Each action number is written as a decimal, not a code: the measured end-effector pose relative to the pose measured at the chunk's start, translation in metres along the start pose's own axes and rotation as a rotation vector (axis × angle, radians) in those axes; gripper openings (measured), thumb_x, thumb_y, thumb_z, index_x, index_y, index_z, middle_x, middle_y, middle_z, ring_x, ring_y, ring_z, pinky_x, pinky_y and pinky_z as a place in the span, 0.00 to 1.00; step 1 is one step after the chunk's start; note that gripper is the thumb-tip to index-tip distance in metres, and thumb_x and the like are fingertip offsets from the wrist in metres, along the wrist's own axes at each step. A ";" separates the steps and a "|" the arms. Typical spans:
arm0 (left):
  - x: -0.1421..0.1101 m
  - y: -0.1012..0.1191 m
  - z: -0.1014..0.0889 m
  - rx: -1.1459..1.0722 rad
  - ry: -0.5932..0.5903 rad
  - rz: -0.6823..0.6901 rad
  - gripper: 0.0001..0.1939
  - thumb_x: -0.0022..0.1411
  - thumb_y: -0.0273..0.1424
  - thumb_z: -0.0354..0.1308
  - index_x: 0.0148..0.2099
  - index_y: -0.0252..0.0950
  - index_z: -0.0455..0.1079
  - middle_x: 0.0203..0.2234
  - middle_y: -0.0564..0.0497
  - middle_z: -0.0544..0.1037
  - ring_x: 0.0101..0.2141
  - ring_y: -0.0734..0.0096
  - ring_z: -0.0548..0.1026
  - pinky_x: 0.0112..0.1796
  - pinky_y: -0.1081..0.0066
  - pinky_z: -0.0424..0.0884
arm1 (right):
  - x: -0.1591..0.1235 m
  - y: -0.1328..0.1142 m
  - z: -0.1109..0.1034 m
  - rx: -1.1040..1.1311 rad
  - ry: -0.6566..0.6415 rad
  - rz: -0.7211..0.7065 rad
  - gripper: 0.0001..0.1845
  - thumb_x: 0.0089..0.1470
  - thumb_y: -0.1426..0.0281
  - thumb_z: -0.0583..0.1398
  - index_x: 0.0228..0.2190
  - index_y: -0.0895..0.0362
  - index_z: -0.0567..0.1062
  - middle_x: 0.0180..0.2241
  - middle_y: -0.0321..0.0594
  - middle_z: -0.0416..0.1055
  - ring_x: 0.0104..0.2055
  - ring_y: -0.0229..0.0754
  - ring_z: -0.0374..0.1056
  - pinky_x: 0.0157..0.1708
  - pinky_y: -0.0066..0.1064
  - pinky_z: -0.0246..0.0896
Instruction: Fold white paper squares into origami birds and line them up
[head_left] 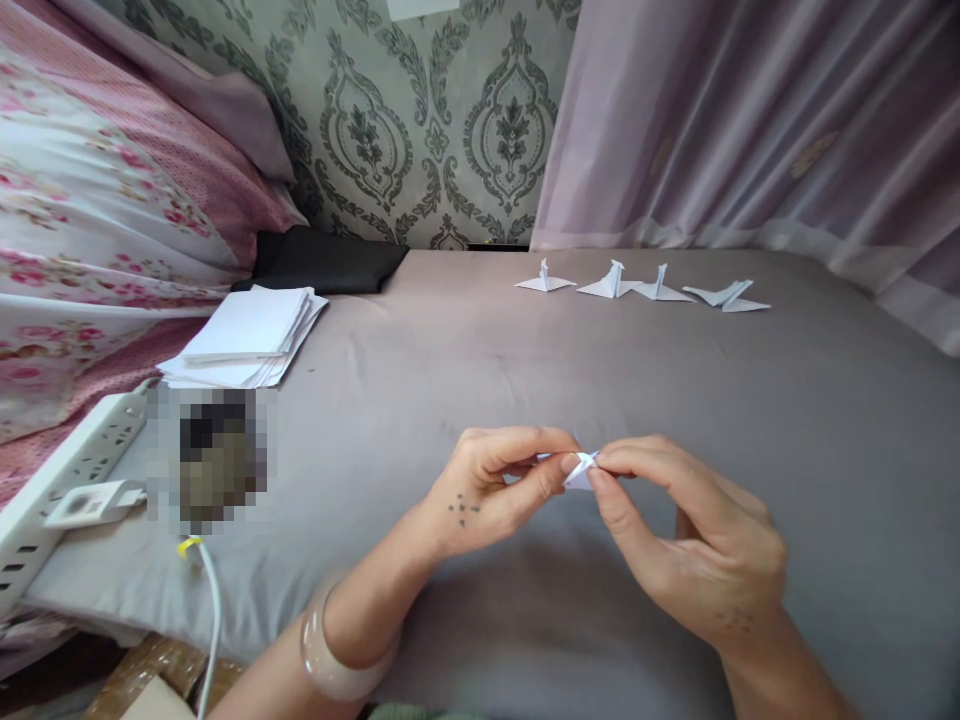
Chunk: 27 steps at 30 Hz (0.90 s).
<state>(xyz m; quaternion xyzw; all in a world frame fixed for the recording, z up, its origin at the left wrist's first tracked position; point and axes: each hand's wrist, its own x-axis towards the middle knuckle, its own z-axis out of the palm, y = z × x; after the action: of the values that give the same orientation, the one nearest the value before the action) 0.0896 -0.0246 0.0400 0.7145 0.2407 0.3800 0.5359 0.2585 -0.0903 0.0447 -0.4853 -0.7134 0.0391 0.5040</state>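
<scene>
Pinching folded paper (580,474) — gripped at left by the left hand (495,490), at right by the right hand (701,535) — peeking out between!

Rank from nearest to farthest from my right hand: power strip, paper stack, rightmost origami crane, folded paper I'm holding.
1. Folded paper, in left hand and right hand
2. Rightmost origami crane, back right
3. Paper stack, back left
4. Power strip, far left

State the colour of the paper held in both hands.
The folded paper is white; it shows best in the head view.
</scene>
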 end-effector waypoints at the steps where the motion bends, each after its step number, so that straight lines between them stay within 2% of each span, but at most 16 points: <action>1: 0.000 0.000 0.000 -0.002 -0.005 -0.001 0.10 0.65 0.31 0.55 0.38 0.30 0.75 0.27 0.47 0.77 0.28 0.74 0.74 0.30 0.75 0.71 | 0.000 0.000 0.000 0.010 -0.002 0.007 0.16 0.50 0.82 0.62 0.38 0.52 0.73 0.31 0.35 0.74 0.32 0.38 0.71 0.32 0.31 0.69; 5: 0.000 0.001 -0.001 -0.045 -0.013 -0.008 0.09 0.65 0.31 0.56 0.41 0.31 0.74 0.29 0.48 0.78 0.29 0.74 0.74 0.32 0.75 0.73 | 0.000 0.001 -0.001 0.019 -0.012 0.045 0.15 0.50 0.81 0.63 0.37 0.52 0.73 0.30 0.34 0.74 0.31 0.38 0.71 0.30 0.30 0.68; 12: 0.000 -0.004 0.000 0.008 -0.014 -0.018 0.09 0.66 0.31 0.55 0.39 0.31 0.74 0.28 0.48 0.78 0.29 0.73 0.75 0.32 0.74 0.73 | 0.002 0.001 -0.001 0.018 -0.050 0.030 0.13 0.50 0.81 0.62 0.34 0.52 0.74 0.29 0.34 0.74 0.30 0.38 0.71 0.30 0.30 0.67; 20: -0.001 0.002 -0.003 0.071 -0.021 0.044 0.09 0.65 0.29 0.55 0.41 0.31 0.75 0.31 0.48 0.79 0.29 0.75 0.75 0.33 0.77 0.74 | 0.001 0.004 -0.001 0.010 -0.013 0.036 0.15 0.50 0.79 0.63 0.37 0.49 0.75 0.35 0.38 0.69 0.34 0.40 0.69 0.31 0.33 0.67; 24: -0.001 0.003 -0.003 0.075 -0.031 0.083 0.10 0.60 0.31 0.63 0.43 0.31 0.75 0.34 0.47 0.81 0.34 0.71 0.78 0.38 0.74 0.76 | -0.001 0.006 -0.001 -0.007 0.002 0.023 0.15 0.49 0.79 0.64 0.38 0.49 0.75 0.37 0.39 0.69 0.36 0.40 0.69 0.32 0.34 0.67; 27: 0.000 0.002 -0.003 0.096 0.009 0.107 0.07 0.60 0.30 0.62 0.41 0.32 0.75 0.33 0.47 0.82 0.34 0.70 0.79 0.37 0.75 0.76 | -0.001 0.006 -0.002 -0.001 0.002 0.019 0.16 0.49 0.80 0.64 0.39 0.50 0.75 0.40 0.40 0.69 0.40 0.42 0.69 0.38 0.36 0.67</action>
<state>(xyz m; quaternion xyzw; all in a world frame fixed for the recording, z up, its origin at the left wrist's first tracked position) 0.0870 -0.0236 0.0419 0.7495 0.2225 0.3994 0.4788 0.2642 -0.0889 0.0412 -0.4926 -0.7082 0.0430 0.5039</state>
